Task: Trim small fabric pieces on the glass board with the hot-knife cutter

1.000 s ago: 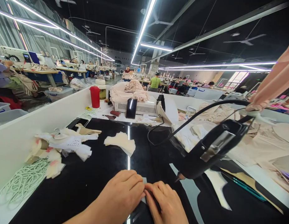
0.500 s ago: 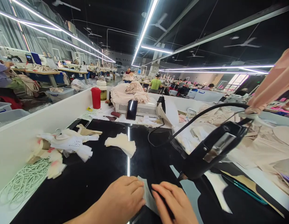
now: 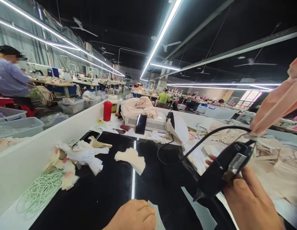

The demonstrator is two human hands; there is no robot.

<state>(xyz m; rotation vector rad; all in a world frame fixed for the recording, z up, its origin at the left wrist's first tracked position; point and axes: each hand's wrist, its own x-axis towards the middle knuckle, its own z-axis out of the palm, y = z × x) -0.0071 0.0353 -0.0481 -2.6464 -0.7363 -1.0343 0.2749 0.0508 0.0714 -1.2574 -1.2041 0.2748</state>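
Note:
My right hand [image 3: 255, 198] is closed around a black handheld power tool [image 3: 222, 169] with a pointed tip and a thick black cord. A strip of pink cloth [image 3: 273, 102] holds the tool up from above. At the bottom centre my left hand [image 3: 134, 215] has its fingers curled on a pale grey fabric piece [image 3: 157, 217], partly hidden and cut off by the frame edge. To its right, a light blue-grey piece [image 3: 198, 209] lies flat on the black work surface [image 3: 102, 198]. Farther back sits a cream stack of cut pieces [image 3: 131, 159].
Pale green cord [image 3: 43, 191] and white scraps [image 3: 85, 153] lie at the left. A phone [image 3: 140, 124], a red cup [image 3: 107, 111] and a white vented box [image 3: 158, 124] stand at the back. Beige fabric [image 3: 275, 159] heaps up at the right. Low white walls [image 3: 55, 140] border the table.
My right hand has left the fabric piece and taken hold of the black tool. My left hand stays at the fabric piece. The camera view has shifted, showing more of a seated person at left.

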